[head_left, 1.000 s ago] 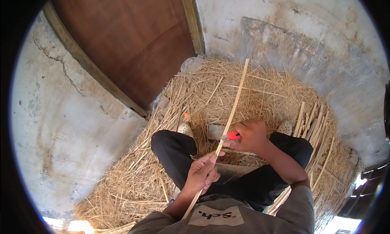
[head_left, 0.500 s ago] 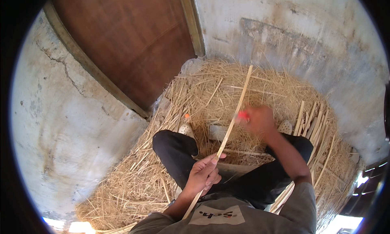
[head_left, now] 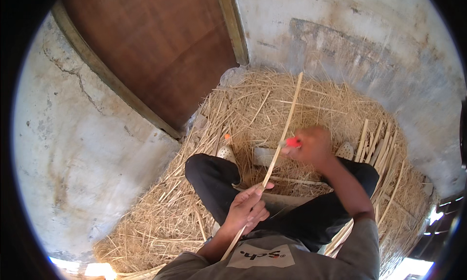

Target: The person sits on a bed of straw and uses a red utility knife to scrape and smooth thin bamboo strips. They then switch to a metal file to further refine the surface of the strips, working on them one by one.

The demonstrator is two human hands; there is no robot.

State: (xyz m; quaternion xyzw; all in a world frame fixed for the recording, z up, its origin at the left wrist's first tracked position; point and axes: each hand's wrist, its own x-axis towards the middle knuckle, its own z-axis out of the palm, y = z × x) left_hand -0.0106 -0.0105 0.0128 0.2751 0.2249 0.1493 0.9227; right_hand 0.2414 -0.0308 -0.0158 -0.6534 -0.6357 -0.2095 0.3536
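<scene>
Head view, looking down at crossed legs in black trousers [head_left: 292, 217] on a heap of straw [head_left: 160, 217]

Left hand [head_left: 248, 209] near and centre, fingers curled shut round the lower part of a long pale cane [head_left: 282, 129], thumb laid along it

Cane running from beside the grey shirt [head_left: 301, 260] at the near edge, up through the left hand, slanting far and slightly right, tip over the straw close to the far wall [head_left: 369, 42]

Right hand [head_left: 311, 146] farther and to the right, blurred, fist closed on a red-handled knife [head_left: 293, 142]; blade hard to make out, seemingly right against the cane about halfway up

Bundle of cut canes [head_left: 377, 144] lying on the straw at the right, just beyond the right knee

More split strips [head_left: 340, 234] poking out under the right leg near the shirt

Pale sandal [head_left: 226, 153] on the left foot just past the left knee, small orange spot beside it

Brown wooden door [head_left: 151, 51] far left, framed in olive trim, bottom edge meeting the straw

Grey cracked concrete floor [head_left: 82, 148] at the left, well apart from both hands
</scene>
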